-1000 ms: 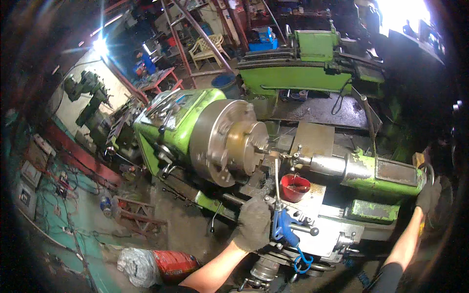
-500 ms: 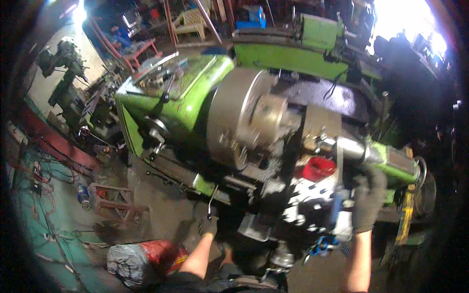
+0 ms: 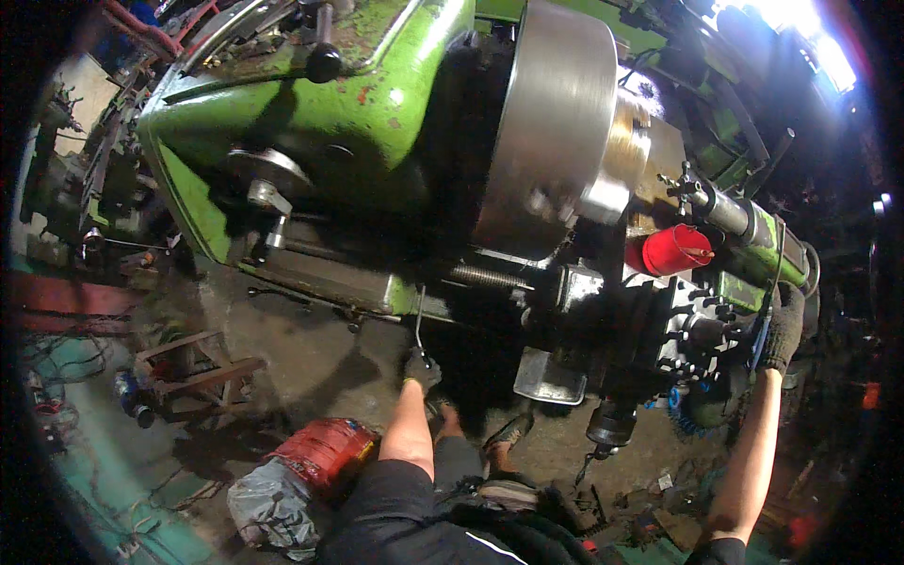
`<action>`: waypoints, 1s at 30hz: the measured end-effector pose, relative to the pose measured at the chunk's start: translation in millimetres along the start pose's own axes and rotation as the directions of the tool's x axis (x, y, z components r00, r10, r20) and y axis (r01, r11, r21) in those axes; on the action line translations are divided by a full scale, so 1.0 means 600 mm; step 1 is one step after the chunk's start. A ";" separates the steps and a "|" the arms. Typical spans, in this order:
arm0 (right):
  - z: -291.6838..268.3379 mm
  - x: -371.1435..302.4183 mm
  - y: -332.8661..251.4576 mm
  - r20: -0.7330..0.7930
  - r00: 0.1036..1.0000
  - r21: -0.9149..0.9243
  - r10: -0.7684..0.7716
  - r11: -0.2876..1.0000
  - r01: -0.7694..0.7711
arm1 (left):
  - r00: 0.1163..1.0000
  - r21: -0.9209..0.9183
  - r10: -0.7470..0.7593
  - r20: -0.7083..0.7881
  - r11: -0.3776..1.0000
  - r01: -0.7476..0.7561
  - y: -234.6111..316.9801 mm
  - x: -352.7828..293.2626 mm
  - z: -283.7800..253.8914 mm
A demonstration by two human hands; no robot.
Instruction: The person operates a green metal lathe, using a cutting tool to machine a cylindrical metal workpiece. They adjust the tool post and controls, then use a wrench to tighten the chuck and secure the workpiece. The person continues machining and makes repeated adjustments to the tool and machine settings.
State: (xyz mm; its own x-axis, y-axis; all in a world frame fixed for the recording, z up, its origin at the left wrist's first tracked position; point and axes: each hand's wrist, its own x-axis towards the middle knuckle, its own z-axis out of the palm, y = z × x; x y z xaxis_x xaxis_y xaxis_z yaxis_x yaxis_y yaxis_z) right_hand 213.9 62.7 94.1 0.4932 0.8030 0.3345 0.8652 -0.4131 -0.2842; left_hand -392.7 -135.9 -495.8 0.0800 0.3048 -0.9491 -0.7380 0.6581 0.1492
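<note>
My left hand (image 3: 422, 368), in a dark glove, is closed round the lower end of a bent metal lever (image 3: 420, 325) on the front of a green lathe (image 3: 377, 122). Over at the right, my gloved right hand (image 3: 785, 328) has its fingers curled beside a thin rod with a blue lower part (image 3: 760, 341); what it grips is hidden. The lathe's big steel chuck (image 3: 546, 132) and the round workpiece (image 3: 621, 151) in it look smeared, as if spinning. A red cup (image 3: 676, 250) stands behind the bolted tool post (image 3: 702, 330), a stick in it.
A metal tray (image 3: 550, 377) juts from the carriage front above my feet. On the floor at the left lie a red sack (image 3: 325, 452), a grey plastic bag (image 3: 273, 508) and a rusty metal frame (image 3: 198, 367). A ball-ended lever (image 3: 324, 61) sticks out over the headstock.
My view has come nearer to the headstock and chuck. The jaws showed before; now the chuck face is smeared. My left hand stays at the lever; my right sits farther right in view.
</note>
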 end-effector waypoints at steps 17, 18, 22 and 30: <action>0.025 0.011 0.028 -0.011 0.999 -0.019 0.033 0.999 -0.033 | -0.162 0.538 0.928 0.335 -0.329 -0.776 0.340 -0.676 0.390; 0.036 0.014 0.042 -0.052 0.999 -0.023 0.013 1.000 -0.015 | -0.258 0.431 0.918 0.301 -0.373 -0.822 0.395 -0.711 0.436; 0.026 0.017 0.028 -0.055 0.998 -0.038 0.022 0.999 -0.025 | -0.239 0.580 0.824 0.514 -0.539 -0.610 0.541 -0.895 0.582; 0.063 0.030 0.086 0.059 0.998 0.202 0.009 0.979 -0.021 | -0.370 0.739 0.811 0.453 -0.574 -0.354 0.605 -0.872 0.512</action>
State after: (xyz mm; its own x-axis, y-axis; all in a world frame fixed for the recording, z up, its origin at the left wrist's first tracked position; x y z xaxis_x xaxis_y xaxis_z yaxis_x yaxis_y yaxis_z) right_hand 263.8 71.9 51.4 0.4949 0.8232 0.2782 0.8187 -0.3345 -0.4666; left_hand -496.5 154.9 140.3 -0.3250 0.7328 0.5979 0.8901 0.0234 0.4551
